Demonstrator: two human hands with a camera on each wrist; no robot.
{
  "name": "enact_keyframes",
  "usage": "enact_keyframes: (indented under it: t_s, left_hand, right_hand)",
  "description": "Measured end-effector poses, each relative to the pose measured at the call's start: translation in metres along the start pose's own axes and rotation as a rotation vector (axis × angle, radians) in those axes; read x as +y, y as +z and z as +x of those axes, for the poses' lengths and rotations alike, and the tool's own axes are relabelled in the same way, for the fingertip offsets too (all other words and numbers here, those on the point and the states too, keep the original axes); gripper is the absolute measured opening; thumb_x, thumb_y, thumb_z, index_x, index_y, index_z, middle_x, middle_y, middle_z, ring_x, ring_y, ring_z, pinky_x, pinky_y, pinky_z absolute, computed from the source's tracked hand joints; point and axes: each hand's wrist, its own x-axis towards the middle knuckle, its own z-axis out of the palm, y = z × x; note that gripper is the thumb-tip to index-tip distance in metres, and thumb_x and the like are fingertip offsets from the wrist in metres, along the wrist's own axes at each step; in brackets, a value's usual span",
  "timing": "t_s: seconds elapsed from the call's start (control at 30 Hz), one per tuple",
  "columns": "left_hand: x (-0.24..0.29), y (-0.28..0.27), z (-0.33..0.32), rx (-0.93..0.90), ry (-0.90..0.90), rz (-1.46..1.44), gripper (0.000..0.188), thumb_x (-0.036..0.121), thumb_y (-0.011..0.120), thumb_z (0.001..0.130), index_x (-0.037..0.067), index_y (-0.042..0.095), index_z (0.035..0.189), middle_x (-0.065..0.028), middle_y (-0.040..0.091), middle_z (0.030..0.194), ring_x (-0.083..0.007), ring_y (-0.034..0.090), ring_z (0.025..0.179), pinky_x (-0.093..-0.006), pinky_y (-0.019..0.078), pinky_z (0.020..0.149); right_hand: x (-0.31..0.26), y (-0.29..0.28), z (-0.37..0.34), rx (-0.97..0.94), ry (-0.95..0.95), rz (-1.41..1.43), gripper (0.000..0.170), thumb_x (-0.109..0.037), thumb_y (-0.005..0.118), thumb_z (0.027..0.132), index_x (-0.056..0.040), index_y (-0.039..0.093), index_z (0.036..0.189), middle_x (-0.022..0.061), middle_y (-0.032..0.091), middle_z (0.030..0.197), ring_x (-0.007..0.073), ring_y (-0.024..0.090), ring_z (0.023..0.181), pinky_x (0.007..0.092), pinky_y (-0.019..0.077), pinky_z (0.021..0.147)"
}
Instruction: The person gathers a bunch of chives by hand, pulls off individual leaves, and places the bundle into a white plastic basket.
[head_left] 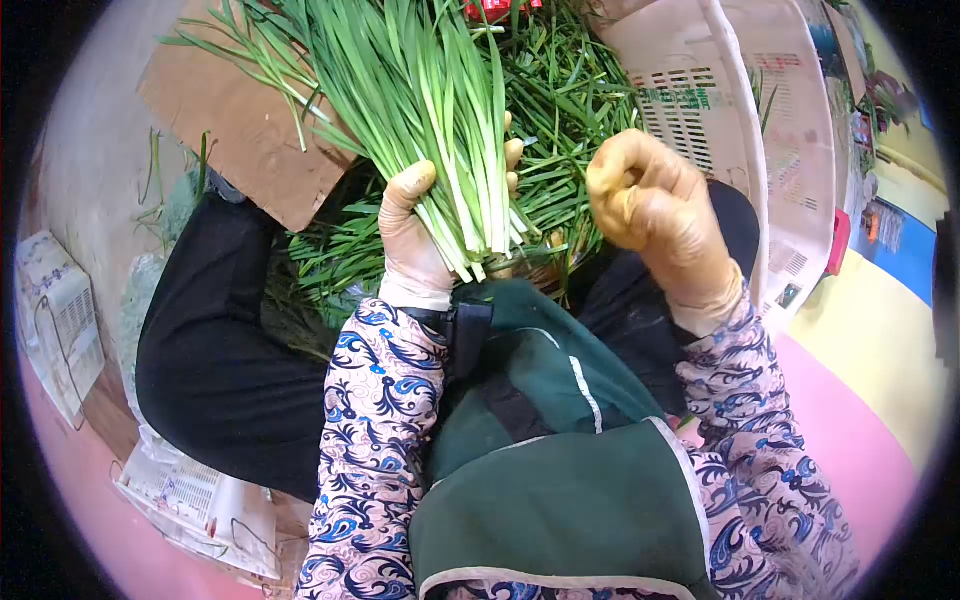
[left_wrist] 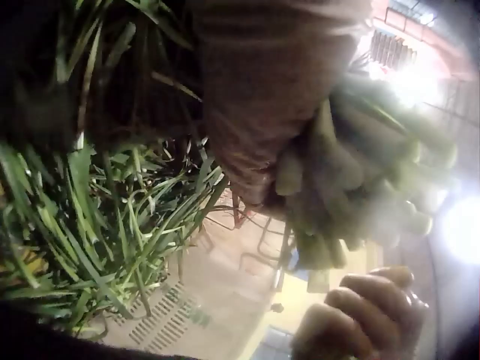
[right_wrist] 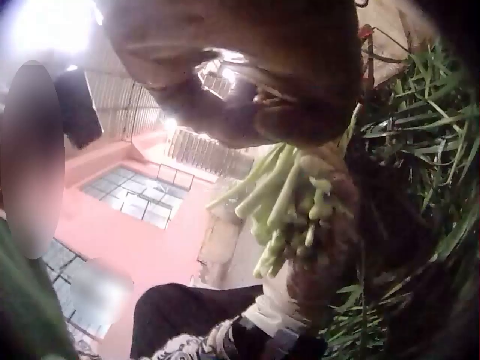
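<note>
A bunch of garlic chives [head_left: 452,130] rests in my gloved left hand [head_left: 412,240], which grips it near the pale stem ends with the thumb across the front. The green leaves fan up and away; the cut ends point back toward my lap. In the right wrist view the stem ends [right_wrist: 277,199] show as a tight cluster. To the right, my gloved right hand [head_left: 665,215] is raised apart from the bunch, fingers curled in toward the thumb. Nothing shows in its grasp. Below both hands lies a large heap of loose chives [head_left: 560,120].
White slotted plastic crates [head_left: 690,90] stand at the right of the heap. A sheet of cardboard [head_left: 250,140] lies at the left, under some leaf tips. White baskets [head_left: 60,320] sit on the floor at far left. My bent legs [head_left: 225,350] flank the heap.
</note>
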Motion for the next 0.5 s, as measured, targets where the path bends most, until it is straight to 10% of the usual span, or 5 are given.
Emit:
enact_keyframes:
  t_s: [0.07,0.17,0.27,0.4,0.5]
  left_hand:
    - [0.000,0.000,0.001,-0.005,0.000,-0.012,0.074,0.019,0.060,0.083,-0.004,0.027,0.145,-0.0272,0.037,0.144,-0.0403,0.049,0.125,-0.0478,0.0484,0.100]
    - [-0.001,0.002,-0.001,0.020,0.002,0.098,0.077,0.025,0.060,0.084,-0.004,0.024,0.146,-0.0264,0.033,0.147,-0.0370,0.046,0.128,-0.0460,0.0463,0.103]
    - [-0.001,0.002,-0.001,0.032,-0.051,0.095,0.075,0.024,0.060,0.084,-0.004,0.027,0.145,-0.0263,0.035,0.146,-0.0364,0.045,0.130,-0.0471,0.0444,0.104]
    - [0.000,-0.002,-0.001,0.115,-0.068,0.142,0.065,0.023,0.058,0.084,-0.005,0.037,0.139,-0.0296,0.049,0.132,-0.0413,0.057,0.114,-0.0510,0.0484,0.098]
    - [-0.002,0.007,-0.002,0.138,-0.056,0.136,0.060,0.022,0.057,0.084,-0.005,0.041,0.135,-0.0264,0.054,0.128,-0.0391,0.058,0.112,-0.0511,0.0489,0.097]
  right_hand:
    - [-0.010,-0.010,0.000,0.101,-0.003,-0.205,0.015,-0.005,0.055,0.086,-0.0017,0.064,0.097,-0.0050,0.051,0.067,0.0025,0.041,0.056,0.0175,0.0310,0.050]
    - [-0.008,-0.030,0.017,0.229,-0.116,-1.281,0.026,-0.020,0.065,0.087,-0.0034,0.062,0.106,0.0076,0.059,0.069,0.0250,0.058,0.059,0.0337,0.0462,0.056]
    - [0.002,-0.035,0.025,0.078,-0.436,-1.649,0.033,-0.027,0.068,0.086,-0.0038,0.061,0.108,0.0169,0.064,0.091,0.0360,0.061,0.078,0.0406,0.0490,0.068]
    - [0.006,0.001,0.026,0.030,0.044,-0.754,0.093,-0.064,0.062,0.081,0.0085,0.040,0.133,0.0277,0.057,0.118,0.0312,0.060,0.107,0.0375,0.0481,0.091]
    - [0.038,0.009,0.030,-0.120,0.051,-0.688,0.097,-0.060,0.066,0.080,0.0111,0.032,0.137,0.0321,0.052,0.124,0.0345,0.056,0.115,0.0364,0.0440,0.098]
